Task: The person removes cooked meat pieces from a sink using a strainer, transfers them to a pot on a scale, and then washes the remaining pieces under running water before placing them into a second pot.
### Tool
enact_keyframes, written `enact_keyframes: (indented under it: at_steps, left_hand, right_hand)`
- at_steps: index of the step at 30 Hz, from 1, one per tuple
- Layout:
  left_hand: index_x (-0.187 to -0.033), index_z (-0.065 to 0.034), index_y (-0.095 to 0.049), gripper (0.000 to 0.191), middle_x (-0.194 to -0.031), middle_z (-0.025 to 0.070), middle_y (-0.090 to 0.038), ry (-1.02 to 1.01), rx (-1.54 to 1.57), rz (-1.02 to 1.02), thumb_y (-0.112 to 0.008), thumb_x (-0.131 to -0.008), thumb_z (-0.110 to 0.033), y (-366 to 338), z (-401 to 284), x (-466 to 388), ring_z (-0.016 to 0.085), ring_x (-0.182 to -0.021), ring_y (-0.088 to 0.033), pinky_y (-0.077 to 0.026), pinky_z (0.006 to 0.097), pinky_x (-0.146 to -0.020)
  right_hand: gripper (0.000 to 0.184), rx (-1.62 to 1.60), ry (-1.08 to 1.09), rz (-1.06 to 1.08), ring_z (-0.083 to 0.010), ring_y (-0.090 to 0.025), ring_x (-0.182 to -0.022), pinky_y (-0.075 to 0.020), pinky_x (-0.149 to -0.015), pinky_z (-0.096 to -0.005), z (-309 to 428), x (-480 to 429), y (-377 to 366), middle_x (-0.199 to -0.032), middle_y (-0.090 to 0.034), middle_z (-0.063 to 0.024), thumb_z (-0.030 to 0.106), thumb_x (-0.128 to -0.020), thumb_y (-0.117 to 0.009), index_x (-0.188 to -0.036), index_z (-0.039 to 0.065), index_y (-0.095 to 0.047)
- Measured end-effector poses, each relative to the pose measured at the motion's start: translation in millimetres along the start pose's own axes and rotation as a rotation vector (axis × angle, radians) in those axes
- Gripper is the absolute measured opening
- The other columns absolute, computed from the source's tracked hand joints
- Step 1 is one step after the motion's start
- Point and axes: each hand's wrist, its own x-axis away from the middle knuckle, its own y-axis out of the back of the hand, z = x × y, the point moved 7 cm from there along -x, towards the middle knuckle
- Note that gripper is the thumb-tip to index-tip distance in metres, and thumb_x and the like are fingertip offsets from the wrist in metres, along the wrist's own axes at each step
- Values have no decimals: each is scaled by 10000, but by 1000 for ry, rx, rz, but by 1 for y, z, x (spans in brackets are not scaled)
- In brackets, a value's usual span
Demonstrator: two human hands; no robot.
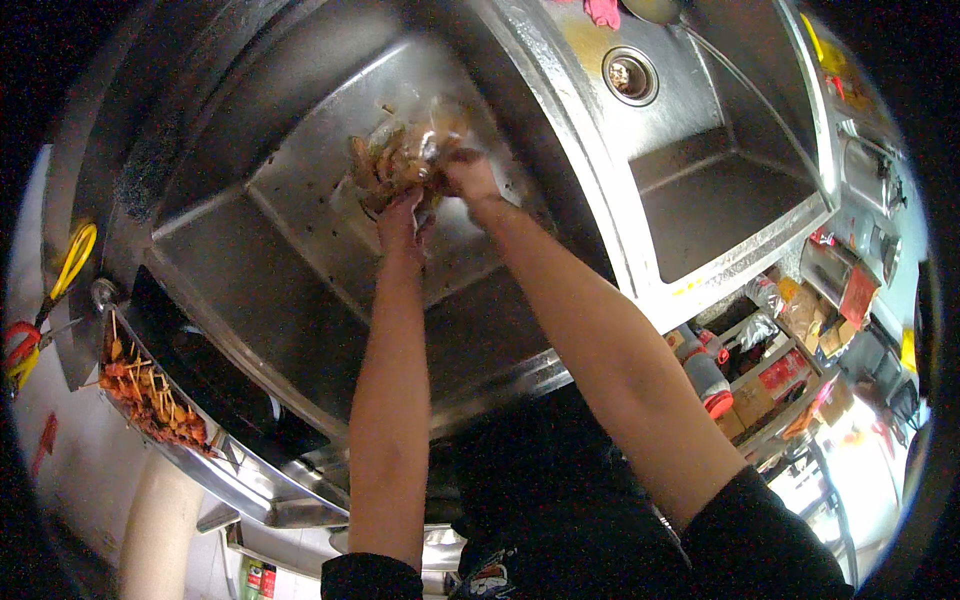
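Both my hands are down in a deep stainless steel sink basin (300,232), at a clear plastic bag (427,142) of yellowish-brown food pieces (379,161). What the pieces are I cannot tell. My left hand (403,214) grips the near side of the bag, fingers curled into its gathered plastic. On the right side, my right hand (471,176) is closed on the bag too, blurred by motion. The bag rests low in the basin, over its floor. Small dark bits are scattered on the metal around it.
A second basin (720,180) with a drain (630,76) adjoins on the right, a pink cloth (602,13) at its top. At left stand a metal tray (184,454) of skewered reddish food (154,397) and yellow- and red-handled tools (71,262). Bottles and boxes (750,397) crowd the lower right.
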Motion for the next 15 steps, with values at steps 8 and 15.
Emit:
enact_keyframes:
  at_steps: [8, 15]
  left_hand:
    - [-1062, -99, -605, 180, -1073, 34, -638, -386, -71, 371, -636, -894, -157, -34, -100, 154, 148, -981, -590, -491, 379, -767]
    - [-1073, -41, -620, 296, -992, 48, -657, -254, -740, -93, -706, -849, -215, -18, -54, 100, 159, -796, -612, -482, 304, -645]
  right_hand:
    - [217, -172, 123, 137, -105, -559, -644, -438, -595, -258, 83, 113, 14, -766, -626, -41, 207, -892, -571, -845, 4, -633]
    - [187, 220, 176, 245, -204, -616, -744, -480, -683, -340, 99, 177, 24, -822, -640, -107, 182, -877, -566, -945, 11, -595]
